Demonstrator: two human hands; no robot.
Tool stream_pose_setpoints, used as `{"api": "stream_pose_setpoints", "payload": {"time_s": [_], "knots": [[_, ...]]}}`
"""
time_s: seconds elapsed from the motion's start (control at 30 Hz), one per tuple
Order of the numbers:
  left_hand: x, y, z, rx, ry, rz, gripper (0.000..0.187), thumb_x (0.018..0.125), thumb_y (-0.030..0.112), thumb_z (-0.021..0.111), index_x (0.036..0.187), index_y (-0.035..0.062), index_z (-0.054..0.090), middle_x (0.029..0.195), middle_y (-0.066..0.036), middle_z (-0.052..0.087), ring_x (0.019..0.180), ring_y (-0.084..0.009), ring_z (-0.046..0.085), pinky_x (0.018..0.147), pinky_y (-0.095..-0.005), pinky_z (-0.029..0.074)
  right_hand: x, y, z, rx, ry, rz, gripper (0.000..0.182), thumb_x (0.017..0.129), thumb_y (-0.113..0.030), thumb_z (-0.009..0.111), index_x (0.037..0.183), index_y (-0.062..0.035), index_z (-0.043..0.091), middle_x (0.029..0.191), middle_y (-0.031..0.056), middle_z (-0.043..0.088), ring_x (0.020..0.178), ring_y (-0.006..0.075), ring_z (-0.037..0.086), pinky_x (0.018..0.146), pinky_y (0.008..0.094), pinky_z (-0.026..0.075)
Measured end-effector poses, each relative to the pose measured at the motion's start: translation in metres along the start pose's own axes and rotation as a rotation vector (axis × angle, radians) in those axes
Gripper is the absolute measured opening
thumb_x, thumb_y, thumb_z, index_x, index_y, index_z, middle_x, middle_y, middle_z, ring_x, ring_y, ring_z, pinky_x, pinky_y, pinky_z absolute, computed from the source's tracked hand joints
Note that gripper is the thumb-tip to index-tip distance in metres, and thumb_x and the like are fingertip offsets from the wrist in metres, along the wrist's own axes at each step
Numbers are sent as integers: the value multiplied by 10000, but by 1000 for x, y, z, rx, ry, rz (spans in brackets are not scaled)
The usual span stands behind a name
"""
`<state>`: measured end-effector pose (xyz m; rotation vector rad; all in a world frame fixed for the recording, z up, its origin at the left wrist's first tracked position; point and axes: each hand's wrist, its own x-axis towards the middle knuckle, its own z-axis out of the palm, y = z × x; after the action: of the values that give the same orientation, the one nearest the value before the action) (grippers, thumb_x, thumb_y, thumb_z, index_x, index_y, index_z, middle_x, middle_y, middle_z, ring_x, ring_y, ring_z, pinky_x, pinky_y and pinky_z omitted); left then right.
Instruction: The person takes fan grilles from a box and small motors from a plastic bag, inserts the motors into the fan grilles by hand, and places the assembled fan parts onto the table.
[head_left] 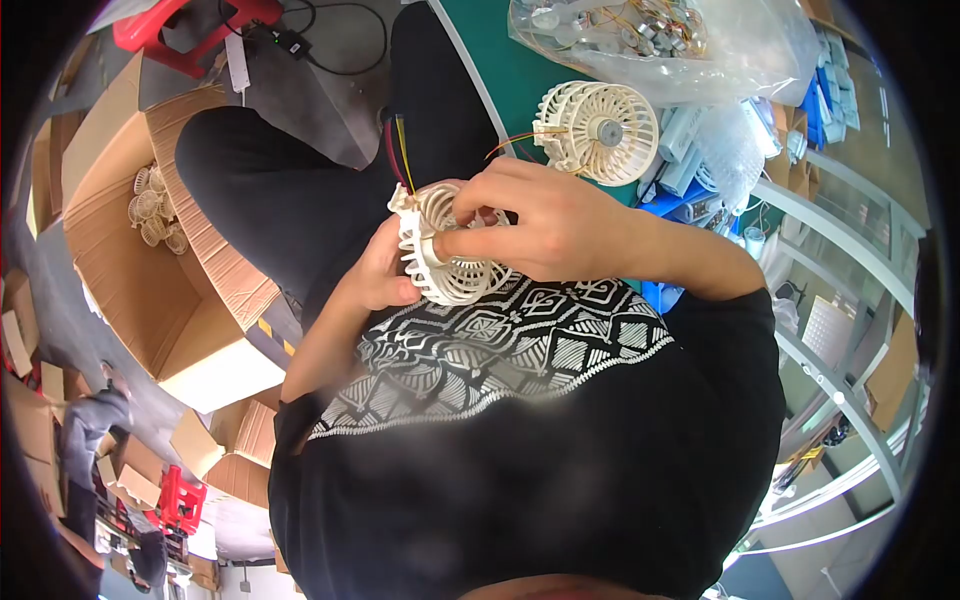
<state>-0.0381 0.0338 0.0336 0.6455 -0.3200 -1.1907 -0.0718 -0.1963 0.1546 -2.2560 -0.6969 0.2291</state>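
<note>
A white round plastic fan grille (448,262) is held over my lap, gripped by both hands. My left hand (378,275) supports its lower left rim from underneath. My right hand (545,222) covers its right side, with the fingers pressing into the centre of the grille. Red and yellow wires (398,150) run up from the grille. A second white fan grille (598,130) with a grey motor hub and thin wires lies on the green table (500,70), just beyond my right hand.
A clear plastic bag (660,40) of small motors and wires lies at the table's far side. An open cardboard box (150,250) on the floor to the left holds several white fan parts. A red stool (190,30) stands far left. Another person (90,420) is at lower left.
</note>
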Motion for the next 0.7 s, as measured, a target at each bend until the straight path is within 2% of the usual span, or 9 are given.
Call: {"api": "stream_pose_setpoints", "payload": {"time_s": [0.2,0.3,0.47,0.7], "knots": [[3,4,6,-75,-1,5,1200,697,403,868,1589,-30,192,1453,-149,493,1364,-241,491,1143,-382,388,-1,4,7,62,83,-10,302,800,-122,819,1092,-117,739,1005,37,656,883,232,652,735,350,553],[5,-1,6,15,11,69,1208,678,354,863,1596,-23,174,1461,-145,488,1375,-244,483,1150,-380,378,-1,3,15,36,223,28,296,774,-148,839,1050,-104,742,1000,44,675,878,237,673,750,354,564],[6,-5,-1,102,-23,150,1186,657,260,857,1607,30,186,1447,-124,489,1367,-241,485,1159,-388,357,-1,5,10,49,119,22,260,768,-144,840,1005,-98,742,1013,42,684,893,237,683,761,355,570],[8,-7,-1,75,-20,153,1150,654,172,870,1594,35,222,1431,-114,496,1350,-227,491,1146,-367,363,-4,9,12,35,83,14,246,790,-141,821,1023,-94,758,1010,36,681,872,223,675,730,349,564]]}}
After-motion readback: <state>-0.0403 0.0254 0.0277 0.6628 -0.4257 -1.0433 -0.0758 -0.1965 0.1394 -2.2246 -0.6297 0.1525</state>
